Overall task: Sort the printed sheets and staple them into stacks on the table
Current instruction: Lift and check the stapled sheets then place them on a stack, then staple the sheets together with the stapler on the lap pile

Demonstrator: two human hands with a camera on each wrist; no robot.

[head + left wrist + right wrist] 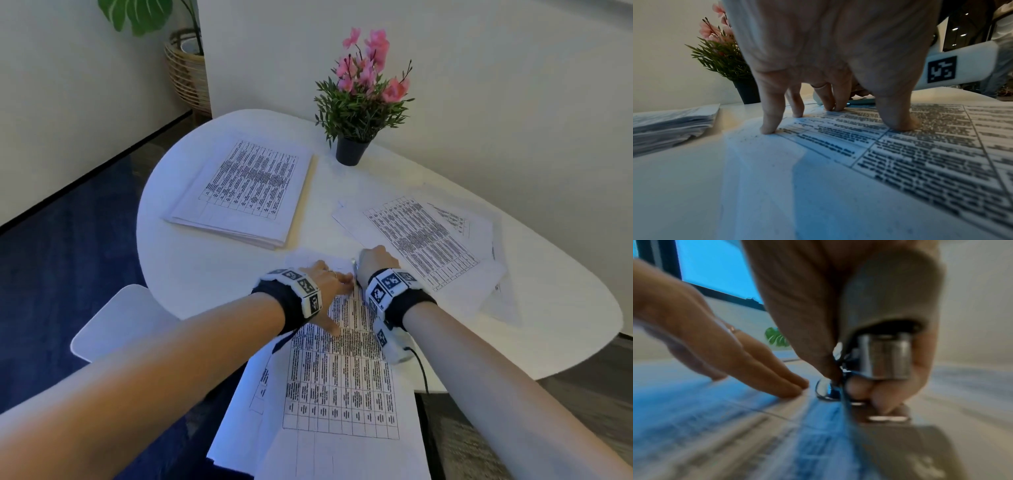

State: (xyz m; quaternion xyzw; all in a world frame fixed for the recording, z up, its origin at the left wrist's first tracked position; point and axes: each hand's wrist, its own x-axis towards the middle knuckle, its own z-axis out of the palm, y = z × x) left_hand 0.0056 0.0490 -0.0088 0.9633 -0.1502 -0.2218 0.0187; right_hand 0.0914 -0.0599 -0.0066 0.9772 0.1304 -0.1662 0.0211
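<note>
A set of printed table sheets [342, 377] lies in front of me, hanging over the table's near edge. My left hand [329, 279] presses its straight, spread fingers [770, 128] onto the top of these sheets. Just to the right, my right hand [376, 260] grips a metal stapler [884, 356] at the sheets' top corner, its nose [354, 267] close to my left fingertips [793, 389]. In the left wrist view the stapler [861, 101] shows behind my fingers. Whether the paper sits inside the stapler's mouth is hidden.
A thick stack of printed sheets [246, 192] lies at the table's back left. Loose printed sheets [421, 240] are spread on the right. A potted plant with pink flowers [359, 102] stands at the back. A white chair [120, 318] sits at the left of the table [205, 274].
</note>
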